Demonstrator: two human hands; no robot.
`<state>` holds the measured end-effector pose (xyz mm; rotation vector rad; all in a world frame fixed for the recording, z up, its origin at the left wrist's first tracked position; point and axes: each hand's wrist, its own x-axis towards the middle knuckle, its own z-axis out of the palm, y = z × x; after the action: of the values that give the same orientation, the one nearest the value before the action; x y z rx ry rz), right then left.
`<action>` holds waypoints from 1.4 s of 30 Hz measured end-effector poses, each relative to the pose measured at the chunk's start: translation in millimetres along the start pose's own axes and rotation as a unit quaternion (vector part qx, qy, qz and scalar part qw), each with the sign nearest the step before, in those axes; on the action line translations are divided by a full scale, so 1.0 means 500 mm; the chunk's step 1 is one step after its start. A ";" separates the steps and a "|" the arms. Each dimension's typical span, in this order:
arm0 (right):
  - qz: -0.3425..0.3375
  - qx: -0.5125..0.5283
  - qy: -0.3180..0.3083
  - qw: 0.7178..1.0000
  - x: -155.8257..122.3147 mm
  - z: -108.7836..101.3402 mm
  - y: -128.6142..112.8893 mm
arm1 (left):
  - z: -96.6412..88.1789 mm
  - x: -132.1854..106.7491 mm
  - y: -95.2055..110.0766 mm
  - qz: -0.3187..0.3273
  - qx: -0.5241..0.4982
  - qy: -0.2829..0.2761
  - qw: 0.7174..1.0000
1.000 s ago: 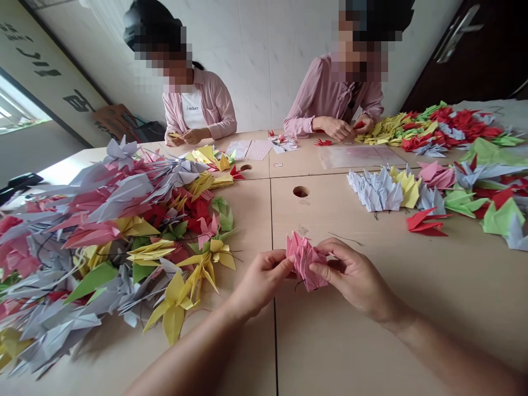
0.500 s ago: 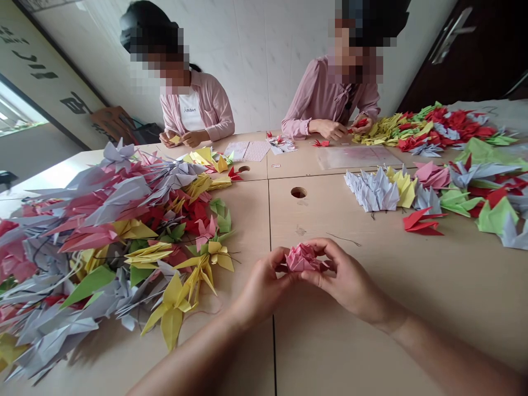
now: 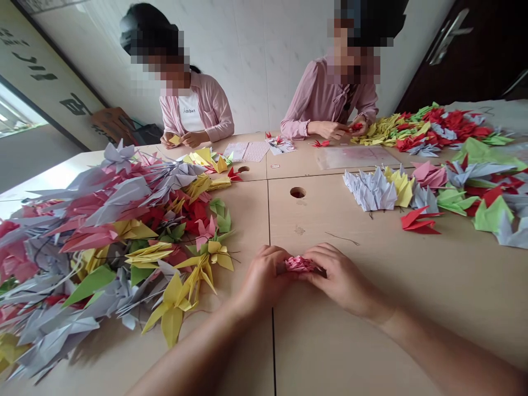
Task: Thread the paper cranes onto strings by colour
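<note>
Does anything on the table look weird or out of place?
Yes: a thin dark strand lies alone on the table, beyond the right hand that helps hold the pink folded paper. It looks odd because no paper is on it. There's a smudge near the round hole.

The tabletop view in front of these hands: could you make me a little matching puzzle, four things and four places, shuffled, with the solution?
Things
1. Pink paper bundle
2. Loose dark thread
3. Biggest paper heap
4. Door handle

Places
A. Along the left side of the table
B. On the dark door
C. Held between left hand and right hand
D. On the tabletop, just beyond the right hand

Pairs: 1-C, 2-D, 3-A, 4-B
</note>
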<state>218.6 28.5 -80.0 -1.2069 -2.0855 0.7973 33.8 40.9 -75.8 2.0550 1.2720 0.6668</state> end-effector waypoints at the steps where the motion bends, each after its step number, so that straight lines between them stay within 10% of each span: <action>1: -0.002 0.000 -0.002 1.000 0.000 0.000 0.000 | -0.001 0.000 -0.001 0.002 0.003 -0.006 1.000; 18: 0.006 -0.016 -0.006 1.000 0.000 0.014 -0.001 | 0.007 0.004 -0.003 0.018 -0.007 -0.025 0.999; 25: 0.127 0.272 -0.010 0.954 -0.001 -0.008 -0.009 | -0.008 -0.007 0.019 -0.047 -0.363 -0.076 0.928; 29: 0.134 0.315 0.004 0.940 0.000 -0.013 -0.016 | 0.004 -0.012 0.016 -0.049 -0.404 -0.064 0.911; 33: 0.108 0.265 -0.010 0.958 0.001 -0.006 -0.010 | 0.002 -0.010 0.017 -0.057 -0.366 -0.012 0.929; 38: 0.012 0.034 0.166 0.985 -0.008 0.000 0.009 | -0.005 -0.004 0.017 -0.036 -0.097 0.063 0.993; 42: -0.111 -0.129 0.113 0.979 -0.009 -0.002 0.013 | 0.007 -0.004 0.007 -0.021 0.003 0.036 0.999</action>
<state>224.5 27.5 -85.1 -1.1112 -2.1282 0.2792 37.4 37.2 -75.7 2.0189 1.3564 0.7243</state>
